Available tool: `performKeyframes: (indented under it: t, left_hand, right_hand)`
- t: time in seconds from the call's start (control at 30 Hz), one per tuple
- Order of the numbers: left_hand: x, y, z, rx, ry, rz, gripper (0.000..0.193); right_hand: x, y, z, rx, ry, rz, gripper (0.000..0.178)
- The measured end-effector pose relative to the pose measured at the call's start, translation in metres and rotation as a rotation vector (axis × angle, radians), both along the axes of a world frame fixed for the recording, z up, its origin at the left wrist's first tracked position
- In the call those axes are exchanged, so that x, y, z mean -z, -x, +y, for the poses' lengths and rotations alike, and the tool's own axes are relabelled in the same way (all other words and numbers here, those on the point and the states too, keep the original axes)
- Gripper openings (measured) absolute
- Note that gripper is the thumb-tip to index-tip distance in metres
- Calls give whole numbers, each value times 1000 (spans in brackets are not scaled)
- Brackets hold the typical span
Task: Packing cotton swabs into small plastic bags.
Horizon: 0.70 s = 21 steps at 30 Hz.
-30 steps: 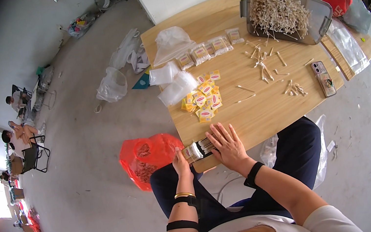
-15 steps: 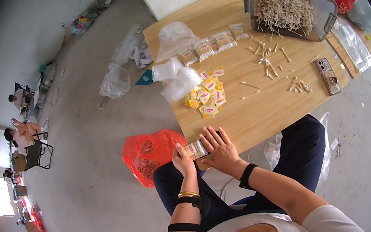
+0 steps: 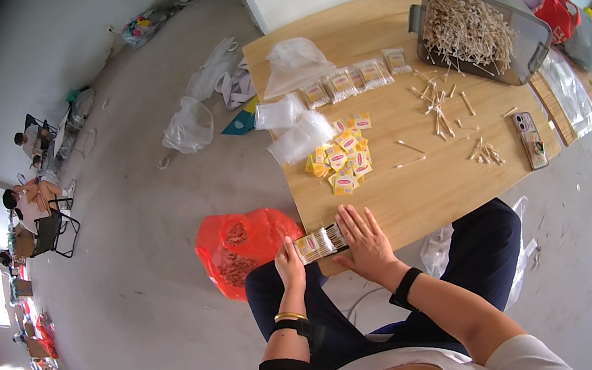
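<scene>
At the table's near left corner, my left hand [image 3: 291, 267] grips the end of a clear pack of cotton swabs [image 3: 313, 246], with its thumb on top. A yellow and white card shows inside the pack. Flat across the pack's right end lies my right hand [image 3: 367, 244], fingers outstretched and a little apart. Something dark and flat shows beside its fingers, its shape mostly hidden. Just beyond my hands is a heap of small yellow and white cards [image 3: 343, 162]. Several filled swab packs [image 3: 342, 84] stand in a row farther back.
A grey bin [image 3: 535, 36] of loose swabs lies tilted at the back right. Swabs [image 3: 438, 112] are scattered mid-table, left of a phone [image 3: 530, 140]. Clear bags [image 3: 299, 137] lie at the left edge. A red bag [image 3: 214, 239] sits on the floor. Seated people [image 3: 33, 201] are far left.
My right hand has shifted slightly right, and more of the swab pack shows between my hands. My left hand keeps its hold. The whole view has shifted slightly.
</scene>
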<state>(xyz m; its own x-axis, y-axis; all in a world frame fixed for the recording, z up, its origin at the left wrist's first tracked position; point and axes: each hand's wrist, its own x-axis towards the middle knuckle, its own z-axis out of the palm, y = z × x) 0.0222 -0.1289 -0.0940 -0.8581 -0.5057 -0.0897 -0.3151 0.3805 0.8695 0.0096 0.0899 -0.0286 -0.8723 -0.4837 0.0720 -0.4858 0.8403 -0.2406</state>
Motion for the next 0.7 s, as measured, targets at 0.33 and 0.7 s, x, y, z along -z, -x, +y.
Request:
performKeyframes:
  t: [0.33, 0.7]
  left_hand:
    - [-8, 5, 18, -23, 19, 122, 54]
    - [-35, -23, 36, -284, -1025, -30, 33]
  right_hand:
    - [-6, -6, -17, -68, 23, -48, 95]
    - [12, -3, -3, 231, 789, -407, 53]
